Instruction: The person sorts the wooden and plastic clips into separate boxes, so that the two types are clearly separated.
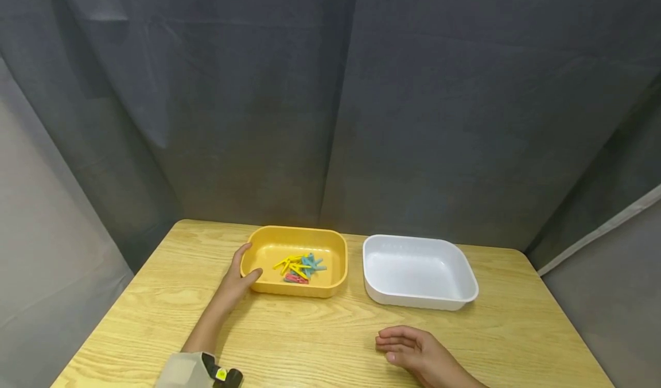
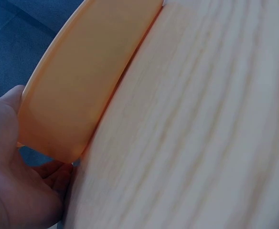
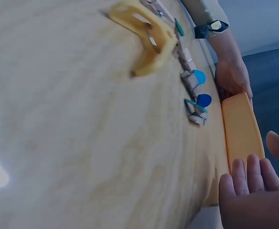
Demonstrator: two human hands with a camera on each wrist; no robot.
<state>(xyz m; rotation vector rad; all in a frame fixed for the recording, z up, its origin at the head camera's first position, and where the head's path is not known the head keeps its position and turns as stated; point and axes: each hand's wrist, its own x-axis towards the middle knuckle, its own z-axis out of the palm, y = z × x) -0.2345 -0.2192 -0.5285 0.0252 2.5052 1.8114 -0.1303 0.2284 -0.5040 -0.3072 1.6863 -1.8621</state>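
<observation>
Backdrop: dark grey curtains hang behind a light wooden desk (image 1: 320, 342) that carries everything.
Left grip: the left hand (image 1: 238, 276) holds the near-left corner of the yellow tray (image 1: 273, 249), thumb curled over the rim and fingers round the outer wall; the left wrist view shows the palm (image 2: 10, 176) pressed against that wall.
Right grip: the right hand (image 1: 413, 350) lies flat on the desk, fingers relaxed and slightly apart, holding nothing.
Key relation: the clothespins (image 1: 299, 267) lie ahead and to the left of the right hand, and just to the right of the left hand, inside the tray it steadies; the left hand is the nearer one.
Tray: rectangular with rounded corners, long axis running left to right, set on the far left-centre part of the desk.
Clothespins: a small loose heap of yellow, blue and red pins, crossing at mixed angles on the tray floor.
Neighbour: a white tray (image 1: 454, 273) of similar shape stands just beside the yellow one on its right, apart from it, and beyond the right hand.
</observation>
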